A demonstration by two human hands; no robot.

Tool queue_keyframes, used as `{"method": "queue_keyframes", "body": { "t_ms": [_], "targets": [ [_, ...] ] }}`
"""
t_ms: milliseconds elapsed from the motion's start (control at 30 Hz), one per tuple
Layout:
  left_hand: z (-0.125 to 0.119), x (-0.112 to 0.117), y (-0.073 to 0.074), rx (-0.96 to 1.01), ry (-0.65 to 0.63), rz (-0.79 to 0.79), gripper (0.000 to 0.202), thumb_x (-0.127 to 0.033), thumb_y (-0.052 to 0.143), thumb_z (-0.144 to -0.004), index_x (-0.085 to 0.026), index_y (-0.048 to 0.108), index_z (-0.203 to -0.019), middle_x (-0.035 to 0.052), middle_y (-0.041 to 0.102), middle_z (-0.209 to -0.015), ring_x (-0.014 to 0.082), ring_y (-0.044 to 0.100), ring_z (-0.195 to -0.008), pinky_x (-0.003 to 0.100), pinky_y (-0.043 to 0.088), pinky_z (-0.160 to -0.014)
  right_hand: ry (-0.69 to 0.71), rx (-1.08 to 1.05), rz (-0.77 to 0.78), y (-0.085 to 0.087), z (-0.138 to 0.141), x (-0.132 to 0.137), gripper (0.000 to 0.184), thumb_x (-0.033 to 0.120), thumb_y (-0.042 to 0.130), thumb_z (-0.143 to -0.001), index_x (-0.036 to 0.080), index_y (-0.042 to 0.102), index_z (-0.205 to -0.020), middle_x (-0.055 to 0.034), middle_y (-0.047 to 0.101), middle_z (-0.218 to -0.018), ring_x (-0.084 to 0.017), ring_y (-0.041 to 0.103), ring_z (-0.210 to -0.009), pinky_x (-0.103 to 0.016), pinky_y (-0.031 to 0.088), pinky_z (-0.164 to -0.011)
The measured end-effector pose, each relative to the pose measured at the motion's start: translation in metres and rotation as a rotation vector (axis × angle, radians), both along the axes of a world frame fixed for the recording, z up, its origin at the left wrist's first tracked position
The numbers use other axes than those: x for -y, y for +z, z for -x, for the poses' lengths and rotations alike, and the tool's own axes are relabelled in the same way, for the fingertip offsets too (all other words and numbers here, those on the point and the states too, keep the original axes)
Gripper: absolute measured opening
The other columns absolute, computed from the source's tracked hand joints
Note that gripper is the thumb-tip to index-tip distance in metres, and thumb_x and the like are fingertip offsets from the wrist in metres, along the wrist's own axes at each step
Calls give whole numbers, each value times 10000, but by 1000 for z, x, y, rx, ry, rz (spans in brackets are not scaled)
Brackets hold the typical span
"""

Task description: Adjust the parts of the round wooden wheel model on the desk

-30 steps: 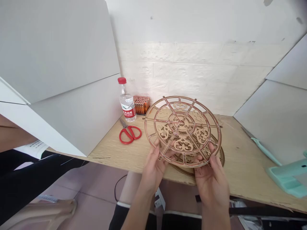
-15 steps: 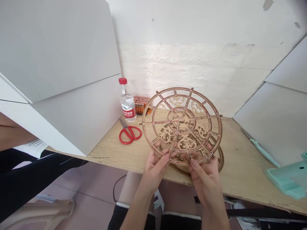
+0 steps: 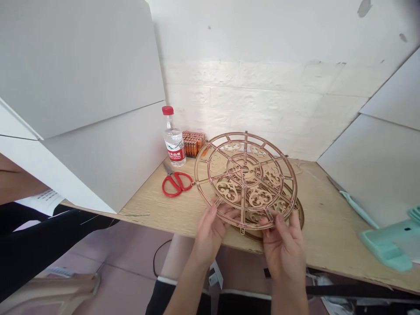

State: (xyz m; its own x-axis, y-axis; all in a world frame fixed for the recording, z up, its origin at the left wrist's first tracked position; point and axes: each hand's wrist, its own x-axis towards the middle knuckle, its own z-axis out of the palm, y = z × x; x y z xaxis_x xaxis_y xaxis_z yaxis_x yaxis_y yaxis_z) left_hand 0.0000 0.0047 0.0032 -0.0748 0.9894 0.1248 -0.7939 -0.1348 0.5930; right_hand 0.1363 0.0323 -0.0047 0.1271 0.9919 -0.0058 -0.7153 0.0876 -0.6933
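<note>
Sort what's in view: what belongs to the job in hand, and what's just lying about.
Job in hand:
- openwork wooden wheel, held by left hand and right hand
- second round wooden piece, beneath it

Lying about:
- red-handled scissors
- water bottle
- pack of batteries
- mint-handled knife
- mint-green plastic object

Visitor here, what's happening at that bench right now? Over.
Left hand and right hand gripping a round copper-edged openwork wooden wheel by its lower rim. Second fretwork wooden disc beneath, on pale wooden bench. Red-handled scissors off left.
</note>
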Motion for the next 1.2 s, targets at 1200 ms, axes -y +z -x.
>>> {"method": "queue_keyframes", "body": {
  "t_ms": [1200],
  "targets": [
    [9, -2, 6, 105, -8, 28, 491, -375, 339, -973, -356, 257, -1457, 95, 564, -1312, 229, 557, -1161, 393, 480, -907, 149, 23, -72, 1, -3, 1, 637, 275, 594, -856, 453, 310, -1398, 29, 612, -842, -100, 571, -805, -300, 491, -817]
  ]
}}
